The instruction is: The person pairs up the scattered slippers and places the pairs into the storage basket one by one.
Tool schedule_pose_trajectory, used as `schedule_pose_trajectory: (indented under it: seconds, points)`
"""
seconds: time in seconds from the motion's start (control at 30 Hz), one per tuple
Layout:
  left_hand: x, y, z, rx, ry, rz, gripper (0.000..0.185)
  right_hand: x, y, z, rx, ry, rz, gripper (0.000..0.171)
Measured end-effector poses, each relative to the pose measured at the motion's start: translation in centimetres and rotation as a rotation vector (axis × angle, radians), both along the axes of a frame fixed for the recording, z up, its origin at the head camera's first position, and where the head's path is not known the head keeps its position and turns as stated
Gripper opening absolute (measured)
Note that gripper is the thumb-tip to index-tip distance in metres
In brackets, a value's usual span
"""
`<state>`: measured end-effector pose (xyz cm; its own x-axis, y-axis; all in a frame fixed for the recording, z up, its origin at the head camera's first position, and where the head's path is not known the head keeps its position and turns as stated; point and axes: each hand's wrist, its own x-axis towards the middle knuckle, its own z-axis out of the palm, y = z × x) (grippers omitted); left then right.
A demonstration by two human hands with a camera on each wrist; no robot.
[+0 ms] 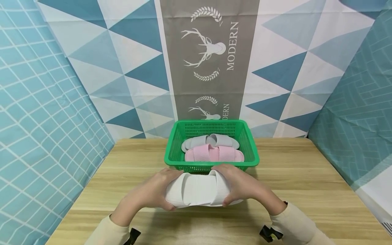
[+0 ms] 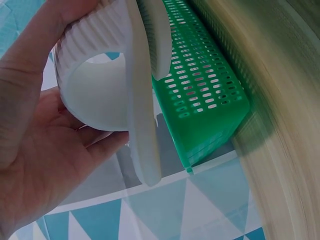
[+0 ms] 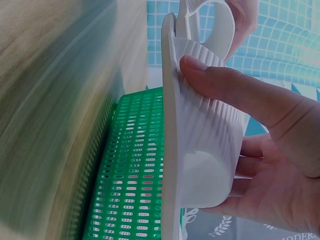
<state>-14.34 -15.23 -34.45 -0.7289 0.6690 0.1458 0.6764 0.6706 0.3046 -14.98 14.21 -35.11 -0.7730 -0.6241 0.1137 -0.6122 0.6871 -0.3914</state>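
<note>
A pair of white slippers (image 1: 197,190) with ribbed straps is held level above the table, just in front of a green basket (image 1: 211,164). My left hand (image 1: 157,190) grips the ribbed strap at the left end, thumb on the near side and fingers on the far side. At the right end, my right hand (image 1: 240,183) holds the other strap in the same way. From the right wrist view, the thumb presses the ribbed strap of a white slipper (image 3: 205,95) while the other fingers wrap behind it. Inside the basket lie pink slippers (image 1: 202,153) and grey slippers (image 1: 225,140).
The wooden table (image 1: 128,160) carries the basket near its back edge. Patterned cloth (image 1: 134,68) covers the wall behind, with a blue checked sheet (image 1: 39,119) on the left and a teal sheet (image 1: 358,112) on the right.
</note>
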Motion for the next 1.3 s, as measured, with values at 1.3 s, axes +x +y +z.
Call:
schedule_pose_trajectory:
  seconds: [1.3]
  points:
    - [-0.03, 0.50, -0.85, 0.037, -0.009, -0.003, 0.100, -0.21, -1.02, -0.61, -0.006, -0.035, 0.027, 0.100]
